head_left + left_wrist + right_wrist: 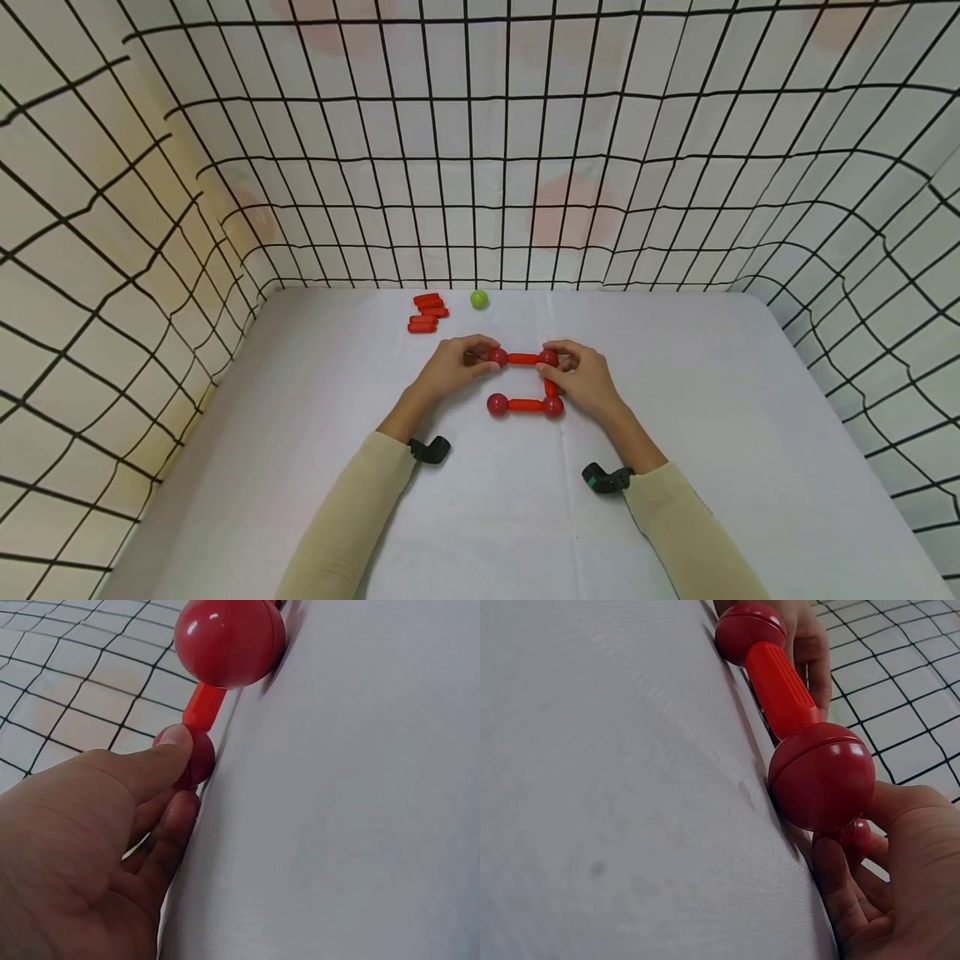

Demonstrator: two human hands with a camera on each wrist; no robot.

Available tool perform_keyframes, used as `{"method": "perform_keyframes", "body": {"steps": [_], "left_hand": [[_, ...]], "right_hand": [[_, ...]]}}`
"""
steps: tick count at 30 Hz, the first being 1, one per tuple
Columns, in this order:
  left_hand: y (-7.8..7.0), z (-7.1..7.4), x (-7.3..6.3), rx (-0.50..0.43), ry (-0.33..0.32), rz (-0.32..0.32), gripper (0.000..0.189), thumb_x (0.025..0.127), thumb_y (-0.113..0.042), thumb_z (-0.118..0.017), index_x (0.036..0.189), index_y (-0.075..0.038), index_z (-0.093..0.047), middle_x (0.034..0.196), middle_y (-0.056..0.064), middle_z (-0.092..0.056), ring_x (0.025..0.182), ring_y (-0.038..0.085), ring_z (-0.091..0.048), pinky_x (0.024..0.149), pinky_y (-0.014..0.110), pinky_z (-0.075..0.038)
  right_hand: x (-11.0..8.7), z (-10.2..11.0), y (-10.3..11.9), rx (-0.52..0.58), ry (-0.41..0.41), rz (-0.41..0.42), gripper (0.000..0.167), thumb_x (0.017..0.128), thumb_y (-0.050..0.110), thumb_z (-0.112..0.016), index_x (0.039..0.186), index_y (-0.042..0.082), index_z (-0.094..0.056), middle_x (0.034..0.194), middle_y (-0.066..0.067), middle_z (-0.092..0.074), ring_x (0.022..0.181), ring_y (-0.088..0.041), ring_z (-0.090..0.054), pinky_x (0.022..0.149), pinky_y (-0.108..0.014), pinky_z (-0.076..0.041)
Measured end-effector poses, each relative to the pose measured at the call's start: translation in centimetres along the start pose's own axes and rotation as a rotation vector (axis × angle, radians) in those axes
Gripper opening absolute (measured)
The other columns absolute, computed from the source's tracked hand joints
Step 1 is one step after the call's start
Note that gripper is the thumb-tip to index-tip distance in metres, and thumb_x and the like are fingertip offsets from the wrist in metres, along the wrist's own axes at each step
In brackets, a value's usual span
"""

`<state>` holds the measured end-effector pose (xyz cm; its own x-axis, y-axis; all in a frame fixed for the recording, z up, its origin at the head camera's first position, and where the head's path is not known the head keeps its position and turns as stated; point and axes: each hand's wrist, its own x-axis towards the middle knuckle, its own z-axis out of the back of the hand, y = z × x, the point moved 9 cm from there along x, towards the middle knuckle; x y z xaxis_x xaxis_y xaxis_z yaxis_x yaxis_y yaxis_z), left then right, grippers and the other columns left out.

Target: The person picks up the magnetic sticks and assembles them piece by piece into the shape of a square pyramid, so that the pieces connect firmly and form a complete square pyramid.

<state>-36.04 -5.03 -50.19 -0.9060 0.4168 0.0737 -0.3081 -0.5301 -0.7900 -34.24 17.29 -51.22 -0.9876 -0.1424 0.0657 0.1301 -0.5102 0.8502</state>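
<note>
A U-shaped frame of glossy red balls joined by orange-red rods lies on the white surface, its left side unjoined. My left hand [450, 367] pinches the far left ball [202, 757] between thumb and fingers. At the far right corner, my right hand [590, 380] grips another ball [548, 357], thumb on the near side. The far rod [522, 359] spans these two balls. A side rod [551, 388], partly behind the right thumb, leads to the near right ball [822, 777]. From there the near rod [781, 688] reaches the near left ball [227, 641].
Several loose red rods [422, 327] lie in a group beyond my left hand. A small green ball [479, 298] sits to their right, near the back edge. Black netting [487, 158] over pale walls encloses the back and sides of the white table [480, 517].
</note>
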Motion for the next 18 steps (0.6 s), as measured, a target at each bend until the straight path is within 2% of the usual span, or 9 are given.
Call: {"method": "perform_keyframes", "body": {"steps": [9,14,18], "left_hand": [[-0.2,0.6,-0.3,0.000,-0.002,-0.014,0.040,0.094,-0.026,-0.077,0.132,-0.015,-0.068,0.112,-0.002,-0.075,0.103,0.013,-0.069,0.098,0.032,-0.058],[0.2,1.9,-0.7,-0.002,-0.032,-0.006,0.038,0.096,-0.024,-0.075,0.132,-0.013,-0.068,0.119,-0.002,-0.073,0.106,0.014,-0.069,0.100,0.033,-0.058],[0.9,3.5,-1.1,-0.009,-0.083,0.009,0.038,0.096,-0.026,-0.076,0.131,-0.013,-0.069,0.120,-0.001,-0.073,0.109,0.017,-0.069,0.101,0.036,-0.057]], "right_hand": [[0.0,0.0,0.0,0.010,0.001,0.003,0.041,0.093,0.027,-0.077,0.131,0.014,-0.068,0.097,-0.010,-0.071,0.081,-0.022,-0.063,0.060,-0.023,-0.053],[0.0,0.0,0.3,0.021,-0.004,0.018,0.041,0.093,0.027,-0.078,0.130,0.013,-0.068,0.095,-0.010,-0.071,0.079,-0.021,-0.062,0.057,-0.022,-0.051],[0.0,0.1,0.2,0.024,-0.009,0.027,0.040,0.093,0.025,-0.078,0.130,0.012,-0.069,0.096,-0.010,-0.071,0.078,-0.020,-0.061,0.056,-0.022,-0.050]]}}
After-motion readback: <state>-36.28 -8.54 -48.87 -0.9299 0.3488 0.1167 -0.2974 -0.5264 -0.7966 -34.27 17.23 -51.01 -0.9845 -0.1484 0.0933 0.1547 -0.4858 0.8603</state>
